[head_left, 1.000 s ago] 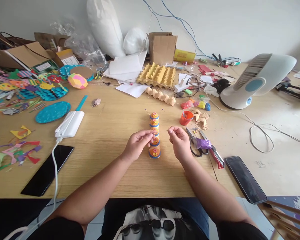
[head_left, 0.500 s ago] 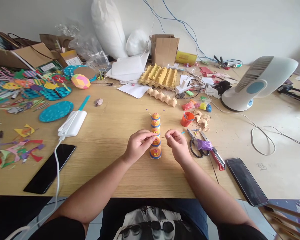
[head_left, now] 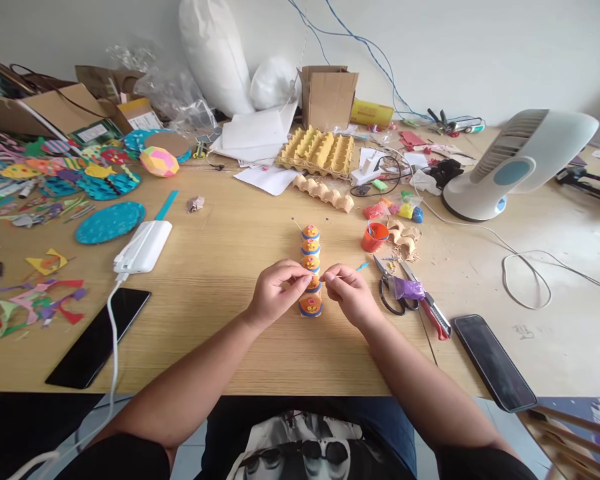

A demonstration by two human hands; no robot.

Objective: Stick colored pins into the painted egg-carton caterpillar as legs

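Note:
A caterpillar made of several orange and blue round segments (head_left: 310, 248) lies on the wooden table (head_left: 220, 293), its head with two thin feelers at the far end. My left hand (head_left: 276, 291) is closed in a pinch on a middle segment from the left. My right hand (head_left: 349, 295) is closed in a pinch on a thin pin with a blue head (head_left: 362, 267), its point held against the caterpillar's right side.
Scissors (head_left: 387, 288), a red cutter (head_left: 430, 310) and an orange cup (head_left: 374, 236) lie just right of my hands. Phones lie at left (head_left: 97, 337) and right (head_left: 494, 360). A white power bank (head_left: 144, 245), egg cartons (head_left: 316, 152), a fan (head_left: 515, 160) and coloured paper scraps (head_left: 40, 300) surround the work area.
My right hand has moved left with the pin, from apart from the caterpillar to touching its side. The left hand has stayed on the segments.

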